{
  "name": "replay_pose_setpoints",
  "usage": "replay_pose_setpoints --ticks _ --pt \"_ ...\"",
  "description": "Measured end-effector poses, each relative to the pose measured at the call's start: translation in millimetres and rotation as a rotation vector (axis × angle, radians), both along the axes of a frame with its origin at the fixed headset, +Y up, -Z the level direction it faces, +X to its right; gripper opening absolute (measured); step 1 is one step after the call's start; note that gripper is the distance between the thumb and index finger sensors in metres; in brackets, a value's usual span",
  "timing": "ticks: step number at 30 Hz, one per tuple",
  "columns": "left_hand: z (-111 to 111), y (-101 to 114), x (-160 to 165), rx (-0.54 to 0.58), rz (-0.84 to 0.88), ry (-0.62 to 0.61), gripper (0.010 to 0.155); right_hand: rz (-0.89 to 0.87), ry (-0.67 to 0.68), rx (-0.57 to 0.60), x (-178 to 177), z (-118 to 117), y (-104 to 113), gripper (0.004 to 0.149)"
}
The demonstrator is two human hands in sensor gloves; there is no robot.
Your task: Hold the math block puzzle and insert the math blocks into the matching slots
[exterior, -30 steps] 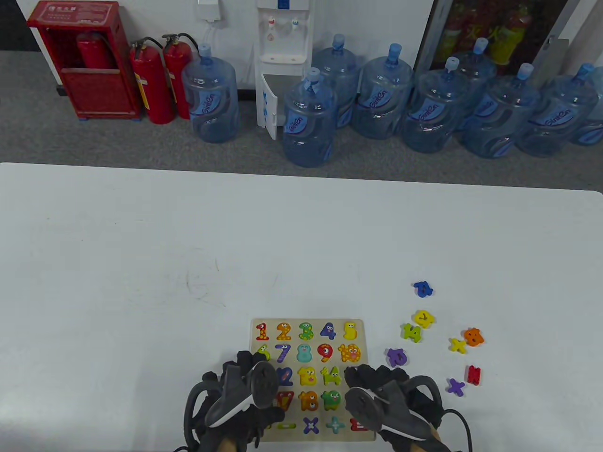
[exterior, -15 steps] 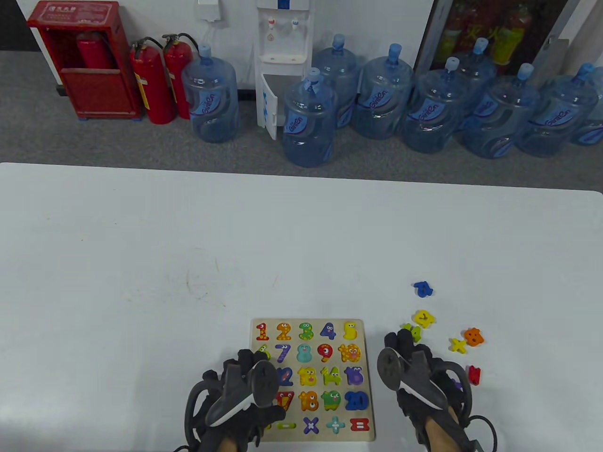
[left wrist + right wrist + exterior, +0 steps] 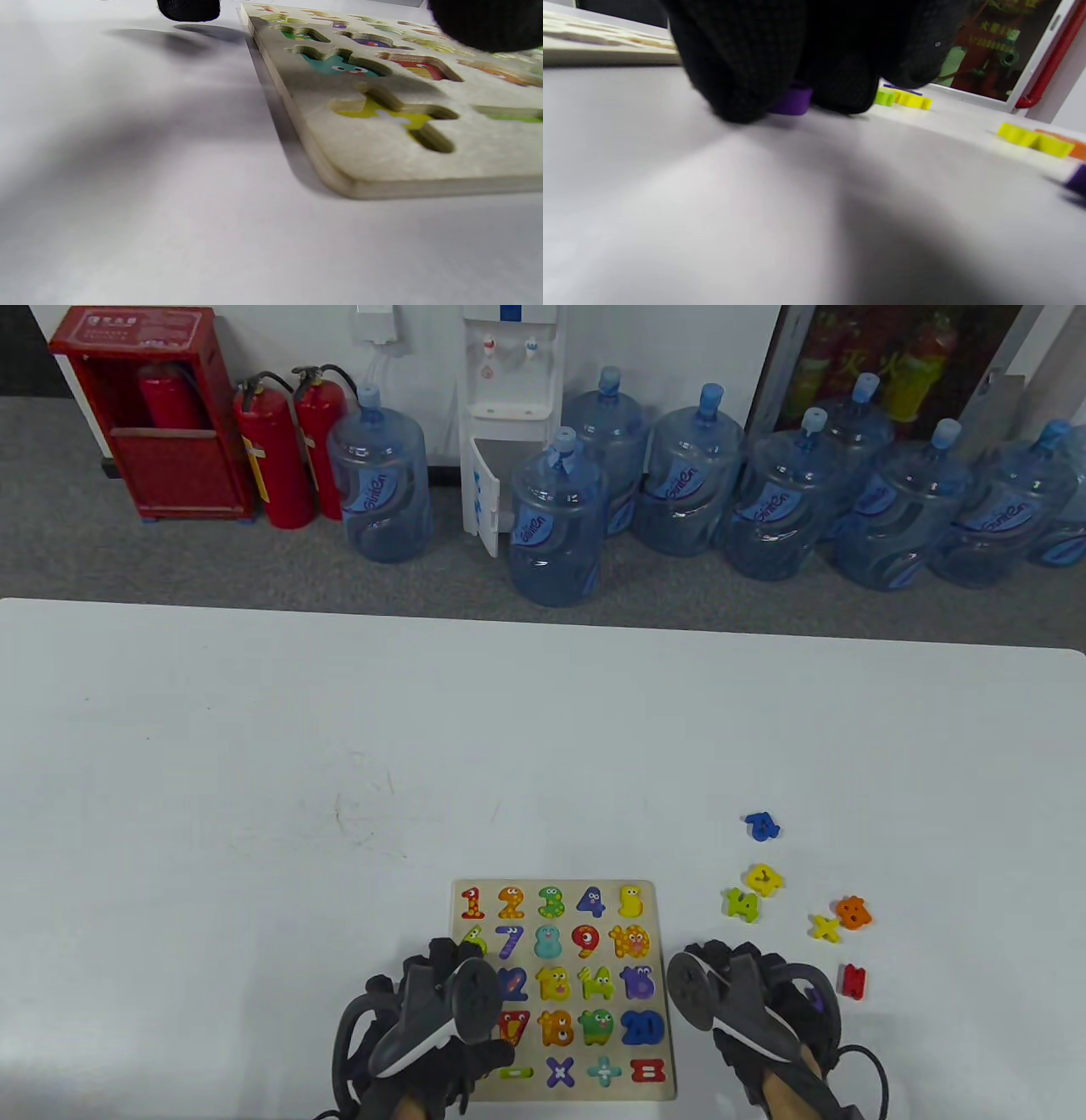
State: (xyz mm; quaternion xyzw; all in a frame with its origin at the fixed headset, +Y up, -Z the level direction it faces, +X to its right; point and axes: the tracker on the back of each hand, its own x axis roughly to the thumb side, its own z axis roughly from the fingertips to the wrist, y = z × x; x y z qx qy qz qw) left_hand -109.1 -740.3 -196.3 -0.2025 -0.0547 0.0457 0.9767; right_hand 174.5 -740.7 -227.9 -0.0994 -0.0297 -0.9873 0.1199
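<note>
Puzzle board [image 3: 563,891] lies flat on my worktop [image 3: 339,746] | my left hand [image 3: 433,1018] rests on its left edge, grip unclear | my right hand [image 3: 747,1010], beside the board, pinches a purple block [image 3: 793,101] on the worktop | loose blocks [image 3: 764,891] further right.

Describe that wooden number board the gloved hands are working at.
The puzzle board is a pale, flat, roughly square wooden slab with rounded corners, lying flat on the white table. Its cut-out slots have colourful numbers and math signs printed inside; the left wrist view shows several empty. The left hand covers its near-left part.
</note>
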Motion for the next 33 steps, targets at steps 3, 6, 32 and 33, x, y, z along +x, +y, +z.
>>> replay_pose_setpoints --ticks 3,6,32,33 --pt "0 0 0 0.004 0.001 -0.003 0.100 0.044 0.021 0.011 -6 4 0 0.060" --pt "0 0 0 0.003 0.001 -0.004 0.100 0.050 0.016 0.002 -9 5 0 0.061" --pt "1 -1 0 -0.004 0.006 -0.006 0.100 -0.066 -0.023 -0.063 -4 11 14 0.051" --pt "1 -1 1 -0.004 0.007 -0.007 0.100 -0.068 -0.020 -0.044 -4 10 14 0.051"
